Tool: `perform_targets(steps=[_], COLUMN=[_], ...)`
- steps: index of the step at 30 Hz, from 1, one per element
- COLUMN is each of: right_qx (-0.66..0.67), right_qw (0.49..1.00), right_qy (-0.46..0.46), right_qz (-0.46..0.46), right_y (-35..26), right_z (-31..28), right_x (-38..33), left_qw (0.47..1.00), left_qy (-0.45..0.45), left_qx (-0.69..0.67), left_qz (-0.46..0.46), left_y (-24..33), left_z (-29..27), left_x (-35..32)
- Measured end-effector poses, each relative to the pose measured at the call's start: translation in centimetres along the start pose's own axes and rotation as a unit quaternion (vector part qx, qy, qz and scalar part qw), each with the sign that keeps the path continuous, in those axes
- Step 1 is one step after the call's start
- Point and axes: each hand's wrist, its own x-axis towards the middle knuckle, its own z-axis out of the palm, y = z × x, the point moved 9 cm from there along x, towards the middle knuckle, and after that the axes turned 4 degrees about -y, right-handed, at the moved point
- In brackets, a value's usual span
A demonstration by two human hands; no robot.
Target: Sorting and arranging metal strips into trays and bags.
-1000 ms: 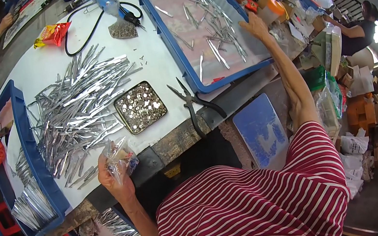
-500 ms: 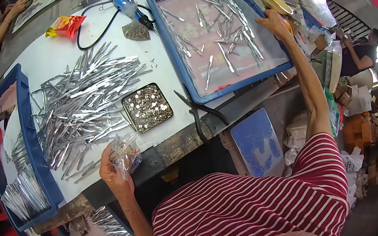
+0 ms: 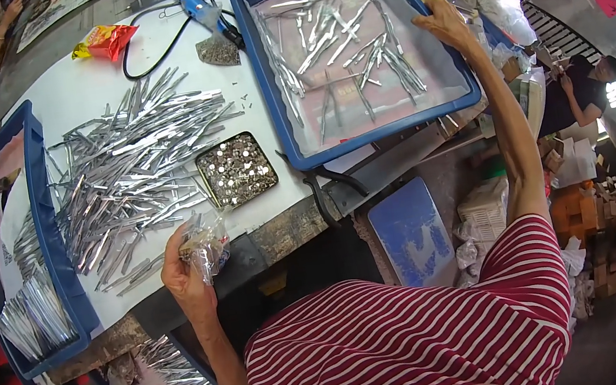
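Note:
With my left hand [image 3: 187, 286] I hold a crumpled clear plastic bag [image 3: 210, 248] at the table's front edge; something brownish inside it is too unclear to name. My right hand [image 3: 448, 24] is closed on the right rim of a large blue tray [image 3: 386, 130]. Thin silvery metal strips [image 3: 336, 33], shaped like small handles, lie scattered across the tray's pale lining. Partly under the tray's near edge are dark-handled pliers [image 3: 322, 198]. Beside my left hand, a square tin [image 3: 273, 174] holds many small shiny round parts, and a heap of similar strips [image 3: 132, 163] spreads over white paper.
At the left stands another blue tray [image 3: 50, 223] with bundled strips and a red item. A red-yellow packet [image 3: 106, 42] and a blue corded tool [image 3: 199, 8] lie farther back. A blue board [image 3: 413, 232] is below the table edge. Other people are at far left and right.
The large tray has shifted and tilted slightly, its near edge now covering more of the pliers. Strips inside have slid into a different spread. My left hand still holds the bag.

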Motion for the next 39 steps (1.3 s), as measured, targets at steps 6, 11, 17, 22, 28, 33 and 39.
perform_targets(steps=[6,11,17,22,28,33,39], right_qx=[-0.026,0.020,0.077,0.113,-0.077,0.097,0.083], right_qw=[0.999,1.000,0.984,0.973,0.986,0.984,0.978], right_qy=[-0.024,0.008,-0.097,-0.080,-0.043,0.014,-0.152], right_qz=[0.008,0.017,0.129,0.185,0.138,-0.148,-0.117], right_y=[1.1,3.0,7.3,11.5,6.3,-5.4,-10.0], right_z=[1.1,3.7,11.1,16.9,13.5,11.3,15.0], right_x=[-0.4,-1.4,-3.4,-4.6,-5.2,-7.2,-8.3], left_qw=[1.000,1.000,1.000,0.999,0.998,0.999,0.999], left_qy=[0.001,0.008,0.006,0.010,0.041,0.024,0.025], left_qx=[0.018,0.011,0.019,0.041,0.042,0.039,0.039], left_qz=[0.007,0.009,-0.004,-0.013,-0.003,-0.010,-0.005], left_y=[-0.2,-0.1,-0.3,-0.8,0.0,-0.2,0.0], left_z=[-0.4,-0.6,-0.8,-0.7,-0.2,-0.5,-0.2], left_x=[0.0,-0.2,-0.3,0.1,0.0,0.0,0.1])
